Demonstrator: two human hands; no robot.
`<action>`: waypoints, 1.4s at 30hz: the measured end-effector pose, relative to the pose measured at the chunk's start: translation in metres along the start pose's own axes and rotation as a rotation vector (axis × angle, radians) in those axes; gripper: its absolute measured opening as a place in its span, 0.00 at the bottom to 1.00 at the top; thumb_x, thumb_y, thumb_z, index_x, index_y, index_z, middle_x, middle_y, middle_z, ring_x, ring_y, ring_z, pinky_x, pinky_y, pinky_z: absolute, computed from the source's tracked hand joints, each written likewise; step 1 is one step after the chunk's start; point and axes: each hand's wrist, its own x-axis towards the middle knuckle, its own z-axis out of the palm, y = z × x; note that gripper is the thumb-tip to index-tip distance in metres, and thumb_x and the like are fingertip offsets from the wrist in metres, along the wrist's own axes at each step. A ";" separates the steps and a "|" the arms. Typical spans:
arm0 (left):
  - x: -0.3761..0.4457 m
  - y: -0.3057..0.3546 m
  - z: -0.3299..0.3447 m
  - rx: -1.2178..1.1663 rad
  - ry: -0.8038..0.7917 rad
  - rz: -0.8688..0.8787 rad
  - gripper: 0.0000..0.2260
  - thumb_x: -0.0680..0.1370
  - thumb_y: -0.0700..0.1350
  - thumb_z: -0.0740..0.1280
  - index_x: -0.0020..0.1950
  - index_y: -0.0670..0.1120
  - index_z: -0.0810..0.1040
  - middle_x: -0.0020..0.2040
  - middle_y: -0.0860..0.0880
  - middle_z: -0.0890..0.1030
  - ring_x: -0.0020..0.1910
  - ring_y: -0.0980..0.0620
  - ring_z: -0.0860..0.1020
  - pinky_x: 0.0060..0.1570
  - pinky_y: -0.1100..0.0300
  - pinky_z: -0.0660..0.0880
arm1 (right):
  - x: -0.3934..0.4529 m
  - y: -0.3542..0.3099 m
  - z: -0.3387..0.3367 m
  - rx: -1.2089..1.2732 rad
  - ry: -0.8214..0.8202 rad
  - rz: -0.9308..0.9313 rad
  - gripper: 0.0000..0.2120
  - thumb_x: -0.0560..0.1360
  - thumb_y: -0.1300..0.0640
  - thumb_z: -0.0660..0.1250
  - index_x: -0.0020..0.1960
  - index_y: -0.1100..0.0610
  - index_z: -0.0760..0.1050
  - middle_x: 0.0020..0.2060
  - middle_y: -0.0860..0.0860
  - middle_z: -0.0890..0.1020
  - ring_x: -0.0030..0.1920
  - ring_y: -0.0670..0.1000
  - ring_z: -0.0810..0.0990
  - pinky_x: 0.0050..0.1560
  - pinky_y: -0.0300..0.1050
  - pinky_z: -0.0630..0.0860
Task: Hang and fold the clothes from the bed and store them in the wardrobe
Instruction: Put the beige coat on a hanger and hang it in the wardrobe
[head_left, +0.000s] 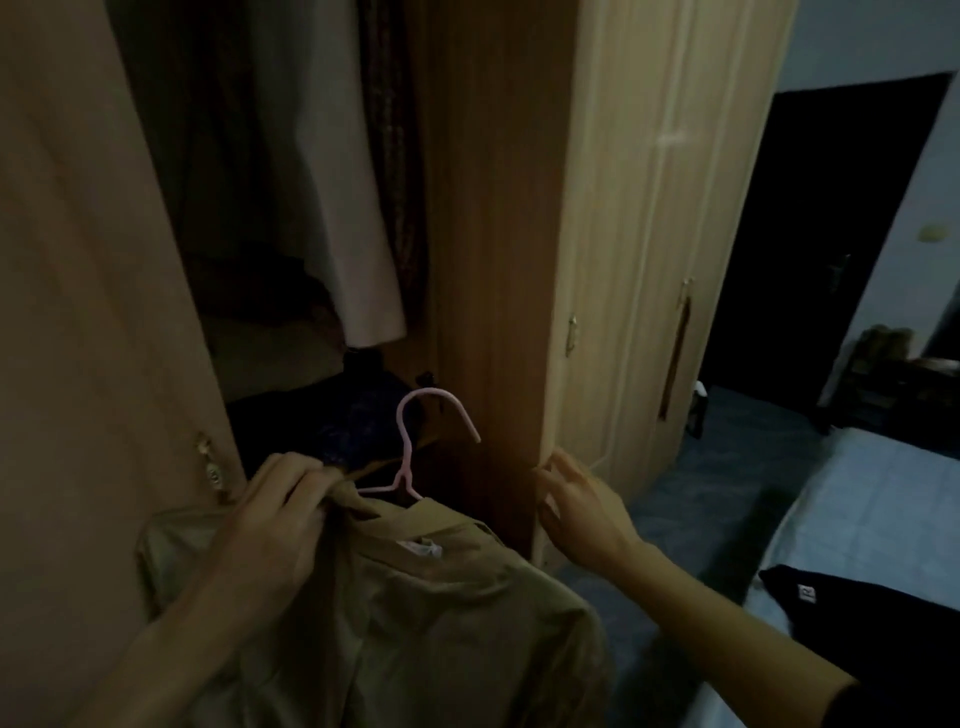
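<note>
A tan shirt (441, 613) hangs on a pink hanger (410, 441) in front of the open wardrobe (488, 208). My left hand (275, 525) grips the shirt's collar and the hanger's shoulder on the left side. The hook of the hanger points up and to the right, below the hanging space. My right hand (576, 504) reaches for the edge of the wardrobe door (623, 234), fingers loosely spread and touching it. Inside the wardrobe hang a pale garment (343, 208) and a dark patterned one (389, 156). A black garment (841, 613) lies on the bed (883, 499) at the right.
The left wardrobe door (78, 312) stands open close to my left arm. Dark folded clothes (337, 421) are piled on the wardrobe's lower shelf. A dark doorway (810, 234) and blue floor (727, 467) lie to the right, beyond the wardrobe.
</note>
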 end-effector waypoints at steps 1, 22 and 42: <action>0.007 0.004 0.006 -0.014 -0.005 0.002 0.10 0.79 0.38 0.56 0.55 0.41 0.75 0.51 0.45 0.73 0.46 0.47 0.73 0.50 0.59 0.69 | -0.002 0.010 -0.002 0.020 -0.005 0.020 0.18 0.79 0.53 0.63 0.68 0.47 0.69 0.66 0.48 0.70 0.59 0.48 0.75 0.52 0.43 0.79; 0.082 0.081 0.079 -0.037 -0.032 -0.042 0.13 0.77 0.40 0.57 0.52 0.38 0.79 0.50 0.46 0.74 0.46 0.49 0.74 0.45 0.52 0.77 | 0.005 0.119 -0.015 0.166 -0.035 0.095 0.39 0.77 0.44 0.65 0.78 0.44 0.43 0.79 0.48 0.52 0.69 0.50 0.71 0.63 0.43 0.69; 0.068 0.069 0.075 0.142 -0.040 -0.204 0.10 0.79 0.42 0.57 0.52 0.41 0.77 0.50 0.48 0.72 0.46 0.49 0.73 0.50 0.55 0.72 | 0.021 0.047 -0.045 0.554 0.016 -0.160 0.12 0.76 0.42 0.64 0.58 0.40 0.72 0.51 0.35 0.71 0.52 0.36 0.73 0.49 0.34 0.76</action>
